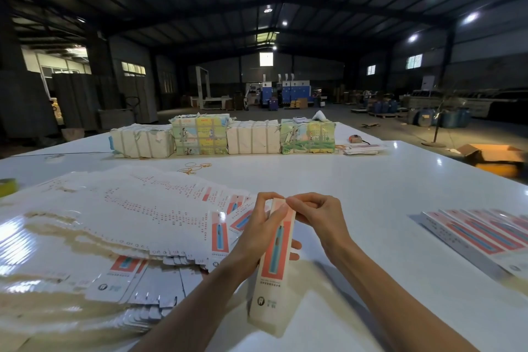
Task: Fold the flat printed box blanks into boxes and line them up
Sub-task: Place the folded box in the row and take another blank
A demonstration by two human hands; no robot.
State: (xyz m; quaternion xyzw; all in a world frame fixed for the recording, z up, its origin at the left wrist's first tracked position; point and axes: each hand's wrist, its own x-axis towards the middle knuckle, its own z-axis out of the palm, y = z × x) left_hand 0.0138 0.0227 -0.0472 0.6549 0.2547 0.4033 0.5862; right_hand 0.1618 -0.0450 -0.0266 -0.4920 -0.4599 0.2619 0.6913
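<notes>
I see the left hand point(257, 233) curled round the box point(274, 268), the right hand point(315, 216) pinching its top flap; fingertips hide that end, print unreadable.

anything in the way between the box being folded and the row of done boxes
Nothing visible: only bare table lies between the box, gripped by the left hand and right hand, and the row of folded boxes.

2 forearms bare, slim: left forearm point(194, 303), right forearm point(385, 288). 2 hands bare, long-fingered: left hand point(255, 228), right hand point(318, 217).
</notes>
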